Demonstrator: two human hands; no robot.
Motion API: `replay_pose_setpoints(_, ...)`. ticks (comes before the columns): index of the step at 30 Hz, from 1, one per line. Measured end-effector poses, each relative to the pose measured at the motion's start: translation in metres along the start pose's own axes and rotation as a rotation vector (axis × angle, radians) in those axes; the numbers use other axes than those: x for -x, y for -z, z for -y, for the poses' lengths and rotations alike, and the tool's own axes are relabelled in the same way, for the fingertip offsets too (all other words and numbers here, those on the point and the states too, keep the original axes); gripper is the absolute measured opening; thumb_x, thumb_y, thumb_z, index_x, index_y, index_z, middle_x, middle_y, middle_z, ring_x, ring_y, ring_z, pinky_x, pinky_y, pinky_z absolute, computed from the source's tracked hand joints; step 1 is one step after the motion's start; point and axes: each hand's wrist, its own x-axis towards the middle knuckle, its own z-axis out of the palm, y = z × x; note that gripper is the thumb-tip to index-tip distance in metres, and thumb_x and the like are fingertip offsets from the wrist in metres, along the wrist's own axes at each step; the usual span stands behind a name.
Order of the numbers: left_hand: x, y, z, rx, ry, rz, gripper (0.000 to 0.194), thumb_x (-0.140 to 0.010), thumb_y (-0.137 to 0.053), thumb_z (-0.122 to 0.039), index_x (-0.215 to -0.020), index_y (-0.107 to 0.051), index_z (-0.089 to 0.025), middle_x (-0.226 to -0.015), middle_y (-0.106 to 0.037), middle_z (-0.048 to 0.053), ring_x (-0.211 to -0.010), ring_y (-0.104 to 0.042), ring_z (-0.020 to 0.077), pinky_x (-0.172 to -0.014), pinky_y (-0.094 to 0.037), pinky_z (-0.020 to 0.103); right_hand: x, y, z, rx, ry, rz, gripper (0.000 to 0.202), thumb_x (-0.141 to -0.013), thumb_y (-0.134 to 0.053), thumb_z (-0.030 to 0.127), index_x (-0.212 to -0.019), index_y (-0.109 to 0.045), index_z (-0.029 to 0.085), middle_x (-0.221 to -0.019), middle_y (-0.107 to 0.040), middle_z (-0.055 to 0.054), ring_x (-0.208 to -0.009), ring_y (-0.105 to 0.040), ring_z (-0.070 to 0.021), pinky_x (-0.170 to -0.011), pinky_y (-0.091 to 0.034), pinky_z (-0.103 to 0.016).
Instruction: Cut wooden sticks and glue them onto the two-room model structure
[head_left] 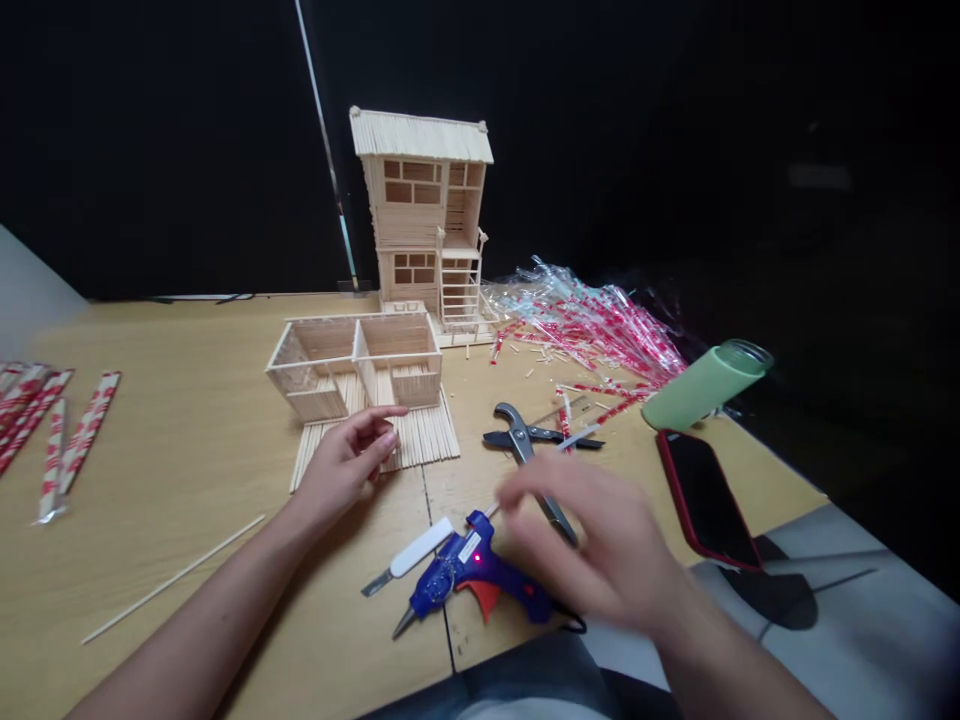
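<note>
My left hand (349,458) rests at the front of a small roofless model house (390,350) built of thin wooden sticks. Its index finger stretches along the front wall above the stick floor (424,437), with the thumb apart and the other fingers curled. I make out nothing in its grasp. Motion blurs my right hand (592,530), which hovers over the handles of the grey cutters (517,435) and beside a blue hot glue gun (469,560). Its fingers are too smeared to show whether they hold anything. A white-handled craft knife (416,548) lies left of the glue gun.
Behind stands a two-storey stick house (420,200). Red-and-clear wrappers (600,320) are heaped at the right, near a tilted green bottle (705,385) and a phone (709,495). Wrapped sticks (90,430) lie far left; a single stick (172,580) lies near my left forearm.
</note>
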Motion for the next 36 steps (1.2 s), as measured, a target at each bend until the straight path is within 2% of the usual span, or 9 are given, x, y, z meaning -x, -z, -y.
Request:
replay_pose_setpoints(4, 0.001, 0.0, -0.002, 0.022, 0.004, 0.034, 0.037, -0.084, -0.071, -0.037, -0.117, -0.066, -0.021, -0.08, -0.056, 0.001, -0.057, -0.046, 0.0089, -0.049, -0.038, 0.021, -0.021, -0.002, -0.065, 0.385, -0.248, 0.061, 0.009, -0.092, -0.06, 0.024, -0.096, -0.065, 0.018, -0.09, -0.071, -0.008, -0.087, -0.066, -0.0234, -0.079, -0.048, -0.034)
replay_pose_setpoints(7, 0.003, 0.0, -0.006, 0.039, 0.002, 0.03, 0.035, -0.083, -0.071, -0.036, -0.113, -0.066, -0.02, -0.079, -0.056, 0.0, -0.058, -0.046, 0.0086, -0.049, -0.038, 0.021, -0.03, 0.001, -0.091, 0.581, -0.444, 0.411, 0.038, -0.083, -0.071, 0.048, -0.099, -0.066, 0.014, -0.093, -0.072, -0.015, -0.089, -0.068, -0.0308, -0.072, -0.048, -0.035)
replay_pose_setpoints(11, 0.005, -0.001, -0.011, 0.069, -0.006, 0.002, 0.04, -0.081, -0.074, -0.034, -0.116, -0.062, -0.021, -0.079, -0.058, -0.001, -0.057, -0.046, 0.0082, -0.048, -0.038, 0.02, -0.039, -0.001, -0.087, 0.651, -0.527, 0.692, 0.056, -0.078, -0.065, 0.068, -0.086, -0.07, 0.012, -0.087, -0.072, -0.02, -0.079, -0.07, -0.0334, -0.064, -0.048, -0.035)
replay_pose_setpoints(17, 0.004, -0.001, -0.014, 0.126, 0.018, -0.015, 0.045, -0.076, -0.077, -0.03, -0.115, -0.056, -0.021, -0.078, -0.061, -0.002, -0.055, -0.046, 0.0078, -0.047, -0.036, 0.019, -0.05, -0.021, -0.082, 0.684, -0.528, 0.688, 0.034, -0.085, -0.068, 0.045, -0.086, -0.071, 0.011, -0.088, -0.072, -0.015, -0.083, -0.069, -0.0277, -0.072, -0.051, -0.037)
replay_pose_setpoints(21, 0.002, 0.002, -0.007, 0.148, 0.008, -0.034, 0.043, -0.075, -0.078, -0.031, -0.112, -0.059, -0.02, -0.077, -0.062, 0.0, -0.056, -0.047, 0.0084, -0.046, -0.037, 0.02, -0.057, -0.021, -0.093, 0.696, -0.601, 0.585, 0.029, -0.093, -0.062, 0.043, -0.093, -0.068, 0.014, -0.09, -0.07, -0.006, -0.081, -0.067, -0.0175, -0.076, -0.054, -0.035)
replay_pose_setpoints(25, -0.001, 0.004, -0.001, 0.155, 0.004, -0.036, 0.043, -0.075, -0.077, -0.032, -0.113, -0.058, -0.021, -0.077, -0.061, -0.001, -0.057, -0.048, 0.0087, -0.045, -0.038, 0.019, -0.069, 0.0, -0.107, 0.668, -0.647, 0.337, 0.026, -0.087, -0.063, 0.036, -0.086, -0.071, 0.012, -0.081, -0.073, -0.015, -0.076, -0.069, -0.0267, -0.065, -0.048, -0.032)
replay_pose_setpoints(29, 0.0, 0.006, -0.002, 0.16, 0.003, -0.058, 0.044, -0.075, -0.077, -0.031, -0.113, -0.058, -0.02, -0.078, -0.062, -0.001, -0.056, -0.047, 0.0081, -0.046, -0.038, 0.019, -0.08, 0.029, -0.122, 0.589, -0.635, 0.057, 0.03, -0.09, -0.053, 0.032, -0.104, -0.07, 0.011, -0.092, -0.075, -0.015, -0.082, -0.07, -0.0254, -0.067, -0.049, -0.03)
replay_pose_setpoints(33, -0.002, 0.01, -0.002, 0.204, 0.0, -0.123, 0.047, -0.073, -0.078, -0.031, -0.114, -0.058, -0.019, -0.078, -0.062, -0.001, -0.056, -0.049, 0.0082, -0.046, -0.037, 0.019, -0.076, 0.055, -0.119, 0.051, -0.519, -0.423, 0.038, -0.09, -0.052, 0.039, -0.106, -0.069, 0.008, -0.105, -0.074, -0.02, -0.09, -0.071, -0.0262, -0.07, -0.05, -0.031)
replay_pose_setpoints(36, -0.007, 0.018, -0.005, 0.243, -0.029, -0.169, 0.05, -0.072, -0.079, -0.031, -0.114, -0.058, -0.018, -0.078, -0.062, -0.001, -0.059, -0.051, 0.009, -0.048, -0.037, 0.018, -0.061, 0.068, -0.091, -0.423, -0.471, -0.569, 0.045, -0.092, -0.05, 0.044, -0.119, -0.065, 0.012, -0.13, -0.064, -0.021, -0.115, -0.064, -0.0309, -0.082, -0.051, -0.036)
